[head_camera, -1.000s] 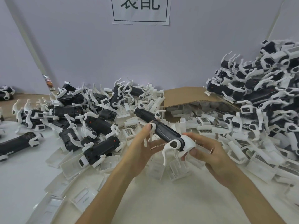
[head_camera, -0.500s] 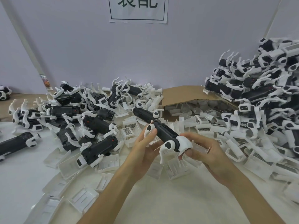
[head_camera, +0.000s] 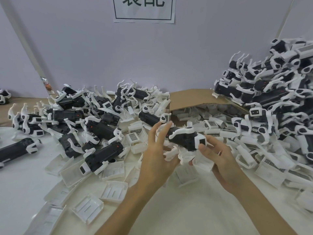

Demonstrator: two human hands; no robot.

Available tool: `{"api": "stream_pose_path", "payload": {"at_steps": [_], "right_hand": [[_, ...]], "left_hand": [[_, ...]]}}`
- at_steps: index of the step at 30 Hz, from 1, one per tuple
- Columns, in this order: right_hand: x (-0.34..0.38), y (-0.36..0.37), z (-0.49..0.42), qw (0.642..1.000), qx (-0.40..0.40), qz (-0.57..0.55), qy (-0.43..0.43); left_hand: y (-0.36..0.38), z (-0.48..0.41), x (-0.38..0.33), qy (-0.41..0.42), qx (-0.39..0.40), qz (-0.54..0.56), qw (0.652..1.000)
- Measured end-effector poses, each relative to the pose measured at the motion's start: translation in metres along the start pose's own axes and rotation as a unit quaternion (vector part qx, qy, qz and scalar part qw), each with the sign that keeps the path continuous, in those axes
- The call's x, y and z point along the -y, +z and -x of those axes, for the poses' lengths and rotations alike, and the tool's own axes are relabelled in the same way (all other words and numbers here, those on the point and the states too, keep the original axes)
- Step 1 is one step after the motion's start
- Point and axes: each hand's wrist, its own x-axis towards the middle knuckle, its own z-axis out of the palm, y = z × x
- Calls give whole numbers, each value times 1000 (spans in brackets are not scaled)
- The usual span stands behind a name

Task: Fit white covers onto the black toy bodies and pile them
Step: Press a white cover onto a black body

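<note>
A pale wall [head_camera: 84, 48] with a paper sign [head_camera: 144, 9] backs the white worktop [head_camera: 186, 211], littered with white covers [head_camera: 88, 207] around a cardboard box [head_camera: 191, 97]. Above it the right hand [head_camera: 218, 156] grips a black toy body [head_camera: 183, 138]; the left hand [head_camera: 157, 153], fingers loose, touches its far end.

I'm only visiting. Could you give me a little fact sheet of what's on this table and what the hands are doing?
Held: black toy body, white legs attached
Right hand: grips its head end
Left hand: straight fingers touch its rear end
Left heap: black toy bodies
Right heap: taller pile of toys
Cardboard box: white covers spilling out
Table: more covers lying loose
</note>
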Motion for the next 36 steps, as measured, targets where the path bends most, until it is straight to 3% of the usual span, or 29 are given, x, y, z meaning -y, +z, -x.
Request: {"api": "stream_pose_path", "payload": {"at_steps": [4,7,9,12,15,18,29,36], "right_hand": [[2,-1,0,999,44,-13,9],[2,1,1,998,60,-30,6],[2,1,0,996,64,-56,2],[4,0,0,986,55,-156,16],[6,-5,0,985,9,-169,16],[4,-4,-3,992,-30,-126,-2],[5,-3,-1,997,-34,29,-63],[2,-1,-1,996,-40,43,-73]], "left_hand": [[-4,0,-2,62,-88,-140,984],[-7,0,-1,97,-119,-179,972],[-6,0,-1,63,-129,-150,978],[-3,0,-2,-33,-111,19,993],[-6,-2,-5,-128,-73,191,971],[-8,-4,-6,-183,-35,264,946],[-3,-1,-9,-240,42,290,925],[3,3,-13,-206,93,287,931]]}}
